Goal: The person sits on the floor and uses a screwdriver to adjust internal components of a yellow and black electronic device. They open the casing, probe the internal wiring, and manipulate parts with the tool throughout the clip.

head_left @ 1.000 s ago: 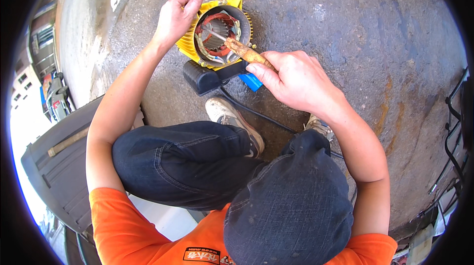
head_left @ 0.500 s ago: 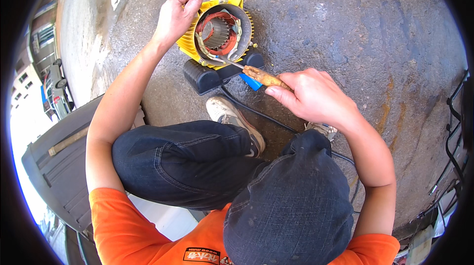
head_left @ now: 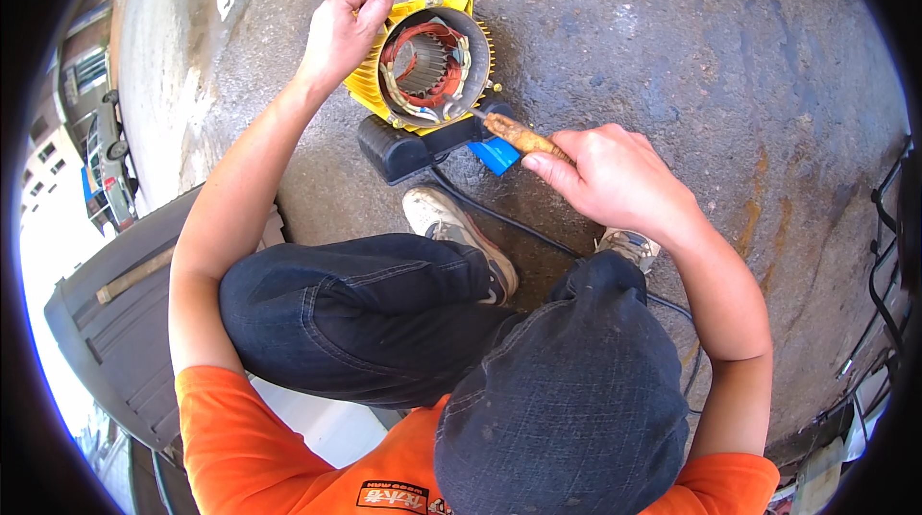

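Note:
On the ground stands a yellow finned electric motor housing (head_left: 363,83), its round end facing up. Inside its bore sit a ring of red-brown insulation and pale-bound windings (head_left: 395,93) around a slotted metal core (head_left: 423,69). My left hand (head_left: 348,27) is closed at the housing's upper left edge, the thumb raised; its fingertips are partly hidden. In my right hand (head_left: 615,174) is a wooden-handled tool (head_left: 519,134) with a thin metal shaft. The shaft reaches over the housing's lower right rim to the windings. I cannot make out the tip's shape.
Black rounded boxes (head_left: 394,148) adjoin the housing's near side, beside a blue flat piece (head_left: 496,156). A black cable (head_left: 499,217) runs between my shoes (head_left: 459,232). At left is a grey ribbed panel (head_left: 115,323) with a wooden stick (head_left: 134,277); black bars (head_left: 888,294) stand far right.
The wooden-handled tool has shifted slightly right and away from me along the rim, with my right hand following. More of the blue piece shows. My left hand and the housing stay put.

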A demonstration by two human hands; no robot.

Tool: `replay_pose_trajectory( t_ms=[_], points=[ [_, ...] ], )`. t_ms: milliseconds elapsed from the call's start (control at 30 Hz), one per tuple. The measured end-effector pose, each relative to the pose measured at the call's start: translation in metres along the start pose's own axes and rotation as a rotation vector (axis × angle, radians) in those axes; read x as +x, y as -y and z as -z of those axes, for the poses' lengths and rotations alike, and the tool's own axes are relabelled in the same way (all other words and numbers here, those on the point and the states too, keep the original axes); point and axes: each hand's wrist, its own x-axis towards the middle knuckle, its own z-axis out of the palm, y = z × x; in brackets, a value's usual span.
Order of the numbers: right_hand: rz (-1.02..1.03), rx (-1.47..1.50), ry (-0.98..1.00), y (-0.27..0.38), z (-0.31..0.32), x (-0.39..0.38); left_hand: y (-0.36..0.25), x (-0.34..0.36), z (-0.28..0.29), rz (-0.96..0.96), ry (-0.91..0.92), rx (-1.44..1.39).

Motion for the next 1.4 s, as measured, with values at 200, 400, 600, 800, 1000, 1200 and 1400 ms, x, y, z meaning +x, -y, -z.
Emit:
replay_pose_trajectory(
  t_ms=[200, 400, 600, 800, 1000, 1200, 1400],
  points=[
    [0.031, 0.047, -0.026, -0.009, -0.008, 0.004, -0.002, 0.0, 0.0, 0.003, 0.0, -0.01],
    [0.012, 0.137, -0.012, -0.008, -0.01, 0.02, 0.0, 0.0, -0.001, -0.006, -0.008, -0.005],
    [-0.095, 0.09, 0.016, -0.004, 0.006, 0.025, 0.002, 0.001, -0.001, -0.008, -0.005, -0.001],
    [-0.004, 0.076, -0.072, -0.007, -0.004, 0.028, 0.001, 0.002, 0.0, -0.02, -0.003, 0.008],
    [-0.11, 0.034, 0.009, 0.003, 0.014, 0.031, 0.0, 0.002, -0.001, -0.02, -0.009, 0.001],
    [-0.099, 0.051, 0.04, 0.007, 0.016, 0.03, -0.003, 0.0, -0.001, -0.025, -0.022, -0.005],
    [-0.076, 0.041, 0.017, 0.003, 0.015, 0.031, -0.002, 0.001, -0.002, -0.03, -0.024, -0.001]
  ],
)
